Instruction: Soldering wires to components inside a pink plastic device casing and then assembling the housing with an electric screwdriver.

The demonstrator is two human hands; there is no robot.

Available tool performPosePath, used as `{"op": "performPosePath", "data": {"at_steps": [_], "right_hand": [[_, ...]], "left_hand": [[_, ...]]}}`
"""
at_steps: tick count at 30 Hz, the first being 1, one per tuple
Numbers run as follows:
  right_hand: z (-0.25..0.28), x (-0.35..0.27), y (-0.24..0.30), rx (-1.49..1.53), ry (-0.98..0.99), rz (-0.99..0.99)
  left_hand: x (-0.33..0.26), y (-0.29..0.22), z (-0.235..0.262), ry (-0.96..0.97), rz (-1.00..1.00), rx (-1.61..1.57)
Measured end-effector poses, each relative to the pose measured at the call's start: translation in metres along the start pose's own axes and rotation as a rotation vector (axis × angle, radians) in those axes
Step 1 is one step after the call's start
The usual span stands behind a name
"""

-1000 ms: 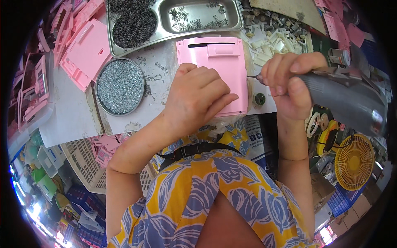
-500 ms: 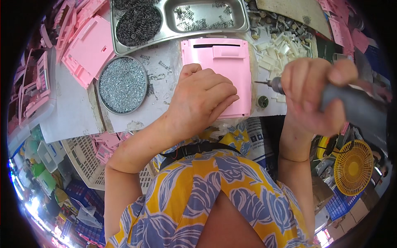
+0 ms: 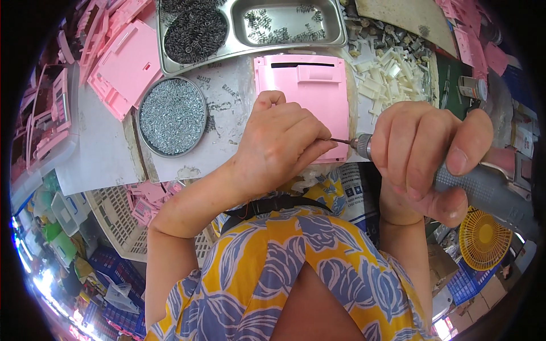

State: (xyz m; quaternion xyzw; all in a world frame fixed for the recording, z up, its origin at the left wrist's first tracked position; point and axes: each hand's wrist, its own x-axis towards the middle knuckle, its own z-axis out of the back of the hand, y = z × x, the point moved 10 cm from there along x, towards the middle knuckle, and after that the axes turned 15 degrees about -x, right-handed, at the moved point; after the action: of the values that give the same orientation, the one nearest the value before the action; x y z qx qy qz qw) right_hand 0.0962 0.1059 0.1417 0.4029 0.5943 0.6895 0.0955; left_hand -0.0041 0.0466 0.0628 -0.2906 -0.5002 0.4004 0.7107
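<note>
While right grip [image 3: 424, 156] wraps a grey driver [image 3: 483, 187], frame right, left grip [image 3: 287, 133] curls at its bit [image 3: 342, 141] over the pink panel [image 3: 318, 99], centre; whether pinched shut, cannot tell. Printed sheet [image 3: 354, 191], right of centre. Steel tray [image 3: 236, 49], top: dark springs [image 3: 195, 40]. Round dish [image 3: 170, 155], upper left: silvery screws [image 3: 172, 113].

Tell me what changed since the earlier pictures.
The right hand has brought the grey power driver left and downward in the picture; its bit, earlier by the right edge of the pink panel, now reaches the fingertips of the left hand. The driver stays held; the left hand stays over the panel.
</note>
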Motion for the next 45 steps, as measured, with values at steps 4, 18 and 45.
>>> {"op": "performPosePath", "data": {"at_steps": [4,18,45], "right_hand": [[-0.001,-0.001,-0.001,0.025,-0.023,-0.010],[-0.005,-0.003,-0.005,0.058,-0.006,-0.036],[0.054,0.031,-0.083,-0.199,-0.096,0.085]], "left_hand": [[0.000,-0.001,-0.001,0.000,-0.015,0.012],[0.000,-0.004,-0.004,0.045,-0.013,0.008],[0.012,0.034,0.004,0.063,0.114,-0.051]]}}
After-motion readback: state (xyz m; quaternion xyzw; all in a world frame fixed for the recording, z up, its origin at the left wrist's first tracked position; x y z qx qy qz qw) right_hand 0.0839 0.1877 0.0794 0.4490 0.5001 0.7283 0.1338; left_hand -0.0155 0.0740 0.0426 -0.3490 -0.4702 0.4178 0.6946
